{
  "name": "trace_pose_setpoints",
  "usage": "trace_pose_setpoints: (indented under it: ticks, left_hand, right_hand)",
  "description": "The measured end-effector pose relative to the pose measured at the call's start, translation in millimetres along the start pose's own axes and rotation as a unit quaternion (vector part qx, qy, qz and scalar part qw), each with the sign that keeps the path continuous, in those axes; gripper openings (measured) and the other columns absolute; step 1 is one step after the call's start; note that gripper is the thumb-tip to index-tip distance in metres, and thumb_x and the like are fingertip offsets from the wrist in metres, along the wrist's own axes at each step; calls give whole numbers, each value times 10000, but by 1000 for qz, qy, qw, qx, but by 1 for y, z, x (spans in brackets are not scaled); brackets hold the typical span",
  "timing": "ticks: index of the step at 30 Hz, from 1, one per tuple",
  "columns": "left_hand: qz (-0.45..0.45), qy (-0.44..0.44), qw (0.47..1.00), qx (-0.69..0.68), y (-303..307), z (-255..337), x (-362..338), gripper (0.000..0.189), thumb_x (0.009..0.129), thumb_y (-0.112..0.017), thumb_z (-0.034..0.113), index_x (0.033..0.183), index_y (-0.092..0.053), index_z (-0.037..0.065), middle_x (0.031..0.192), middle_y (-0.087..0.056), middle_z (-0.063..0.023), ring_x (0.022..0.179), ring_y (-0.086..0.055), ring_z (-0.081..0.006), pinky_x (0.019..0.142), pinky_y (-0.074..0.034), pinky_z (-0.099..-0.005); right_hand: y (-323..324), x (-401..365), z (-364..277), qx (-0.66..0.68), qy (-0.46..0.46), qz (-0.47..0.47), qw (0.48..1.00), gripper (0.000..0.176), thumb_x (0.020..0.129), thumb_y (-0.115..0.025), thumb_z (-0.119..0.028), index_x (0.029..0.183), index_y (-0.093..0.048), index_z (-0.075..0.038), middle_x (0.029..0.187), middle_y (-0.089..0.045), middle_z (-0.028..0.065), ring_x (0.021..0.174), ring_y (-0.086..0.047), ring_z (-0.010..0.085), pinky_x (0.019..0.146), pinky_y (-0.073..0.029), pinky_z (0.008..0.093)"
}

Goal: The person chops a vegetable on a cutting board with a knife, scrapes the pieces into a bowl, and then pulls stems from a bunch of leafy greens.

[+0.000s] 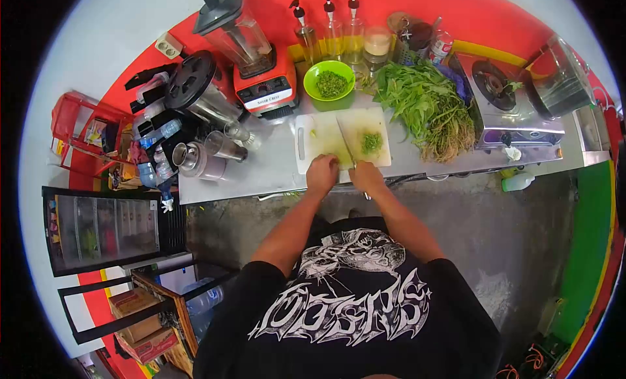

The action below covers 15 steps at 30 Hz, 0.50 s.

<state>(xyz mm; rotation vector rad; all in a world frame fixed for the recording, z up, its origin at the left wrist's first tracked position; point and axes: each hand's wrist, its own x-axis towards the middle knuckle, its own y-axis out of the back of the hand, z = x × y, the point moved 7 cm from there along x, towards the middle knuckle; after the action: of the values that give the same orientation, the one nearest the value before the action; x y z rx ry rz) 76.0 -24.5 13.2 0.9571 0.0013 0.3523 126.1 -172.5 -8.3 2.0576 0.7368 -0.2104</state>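
A white cutting board [316, 141] lies near the counter's front edge. My right hand [367, 177] is closed around the handle of a knife [346, 141], whose blade points away from me across the board. At the board's front edge, my left hand [323, 175] has its fingers curled together; a bit of green shows by the fingertips, but what they hold is hidden. Chopped greens [372, 142] form a small pile right of the blade. Just behind the board stands a lime-green bowl [334, 105] with more chopped greens in it.
A bunch of leafy greens with roots [433, 108] lies right of the board, beside a gas stove [502, 95]. At the left stand a red blender [264, 89] and metal cups [226, 146]. Pump bottles [333, 34] line the back wall.
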Motion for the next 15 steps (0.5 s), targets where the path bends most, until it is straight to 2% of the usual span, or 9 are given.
trace_pose_setpoints:
  ticks: [2, 4, 6, 7, 10, 12, 15]
  left_hand:
    - [9, 3, 1000, -29, 3, -2, 1, 118, 826, -657, 110, 920, -715, 71, 872, -687, -157, 824, -667, -370, 758, -539, -478]
    - [-34, 35, 998, -49, -3, -8, 5, 123, 818, -696, 110, 929, -708, 59, 904, -716, -151, 851, -690, -343, 765, -550, -434]
    - [-60, 56, 994, -71, -7, -14, 11, 124, 821, -708, 112, 924, -701, 45, 891, -720, -150, 831, -697, -327, 758, -553, -415]
    - [-86, 76, 989, -91, -12, -19, 13, 129, 823, -720, 113, 919, -694, 31, 878, -723, -149, 811, -703, -312, 750, -555, -397]
    - [-90, 98, 982, -131, -14, -27, 17, 136, 827, -733, 102, 910, -683, 6, 842, -725, -148, 777, -711, -268, 729, -555, -363]
    - [-100, 107, 982, -115, -18, -34, 20, 129, 823, -736, 106, 904, -689, 18, 853, -727, -156, 819, -715, -302, 755, -553, -383]
    - [-114, 96, 979, -138, -23, -38, 20, 131, 822, -737, 111, 909, -704, 20, 846, -723, -164, 818, -715, -300, 757, -550, -391]
  right_hand:
    - [7, 3, 11, -4, -22, 33, 999, 369, 875, -618, -274, 1034, -678, 53, 1074, -678, 311, 1011, -665, 465, 906, -530, 522]
    - [9, 5, 15, -17, -16, 30, 999, 375, 884, -613, -278, 1047, -670, 55, 1051, -677, 321, 1004, -668, 459, 902, -532, 522]
    - [16, 3, 11, -36, 7, 71, 997, 381, 891, -620, -283, 1048, -660, 62, 1030, -673, 329, 984, -666, 471, 894, -530, 530]
    - [19, 2, 10, -39, 8, 70, 997, 381, 891, -620, -283, 1048, -660, 62, 1030, -673, 329, 984, -666, 471, 894, -530, 530]
    - [12, -1, 3, -39, 54, 28, 997, 391, 902, -629, -285, 1061, -641, 72, 1025, -667, 334, 964, -659, 490, 885, -527, 542]
    - [9, -5, -7, -10, 106, 61, 992, 348, 902, -618, -251, 1022, -623, 76, 911, -659, 351, 904, -651, 504, 854, -517, 551]
    - [0, -5, -12, -12, 106, 41, 994, 352, 912, -603, -241, 1047, -603, 83, 913, -660, 350, 908, -652, 501, 846, -516, 553]
